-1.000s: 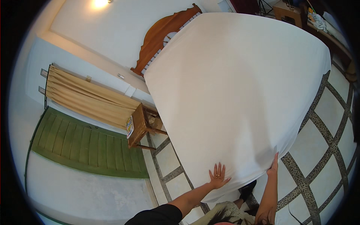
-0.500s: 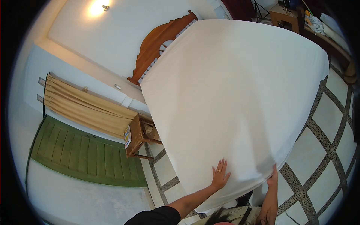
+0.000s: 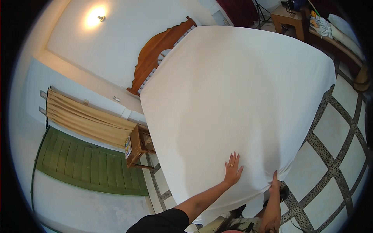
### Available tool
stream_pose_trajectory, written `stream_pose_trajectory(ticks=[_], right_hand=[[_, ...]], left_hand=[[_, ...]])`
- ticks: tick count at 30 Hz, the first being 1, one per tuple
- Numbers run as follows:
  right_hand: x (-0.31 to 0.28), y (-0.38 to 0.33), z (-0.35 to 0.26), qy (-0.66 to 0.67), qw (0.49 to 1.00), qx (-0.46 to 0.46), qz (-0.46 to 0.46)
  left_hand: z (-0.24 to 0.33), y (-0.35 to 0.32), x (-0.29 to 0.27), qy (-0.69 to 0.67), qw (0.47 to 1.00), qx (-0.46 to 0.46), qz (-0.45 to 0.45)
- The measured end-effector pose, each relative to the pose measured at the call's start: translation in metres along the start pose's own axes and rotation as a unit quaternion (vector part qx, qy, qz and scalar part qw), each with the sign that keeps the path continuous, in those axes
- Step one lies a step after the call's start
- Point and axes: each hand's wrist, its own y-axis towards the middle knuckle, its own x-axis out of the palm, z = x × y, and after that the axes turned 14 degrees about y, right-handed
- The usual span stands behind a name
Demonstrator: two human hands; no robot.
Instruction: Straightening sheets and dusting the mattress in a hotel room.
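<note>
A white fitted sheet (image 3: pixel 233 97) covers the whole mattress, mostly smooth, with soft creases near my hands. My left hand (image 3: pixel 233 171) lies flat on top of it near the close edge, fingers stretched out and a ring on one of them. At the mattress's near right side, my right hand (image 3: pixel 274 182) grips the sheet's edge, thumb on top; its other fingers are hidden under the cloth. Small folds run out from that grip.
A carved wooden headboard (image 3: pixel 155 52) stands at the far left of the bed. Beside the bed is a wooden side table (image 3: pixel 135 147). Green shutters (image 3: pixel 89 161) and a tan curtain (image 3: pixel 89 116) line the left wall. Patterned tiles (image 3: pixel 337 124) cover the floor at right.
My left hand has slid slightly forward on the sheet. My right hand has shifted left along the edge, and more folds show by it. The view has moved a little.
</note>
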Motion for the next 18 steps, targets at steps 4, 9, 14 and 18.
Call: stream_pose_trajectory(ticks=[4, 9, 14, 18], right_hand=[[0.022, 0.004, -0.04, 0.104, 0.986, 0.125, -0.022], [0.073, 0.042, -0.138, 0.219, 0.955, 0.122, -0.162], [0.093, 0.086, -0.187, -0.052, 0.993, 0.087, -0.065], [0.058, 0.09, -0.183, -0.097, 0.995, -0.016, 0.011]], left_hand=[[0.055, 0.065, 0.02, 0.055, 0.998, -0.005, -0.016], [0.101, 0.098, 0.052, 0.159, 0.976, -0.07, -0.131], [0.094, 0.1, 0.057, 0.123, 0.981, -0.05, -0.142], [0.101, 0.096, 0.05, 0.122, 0.988, -0.043, -0.084]])
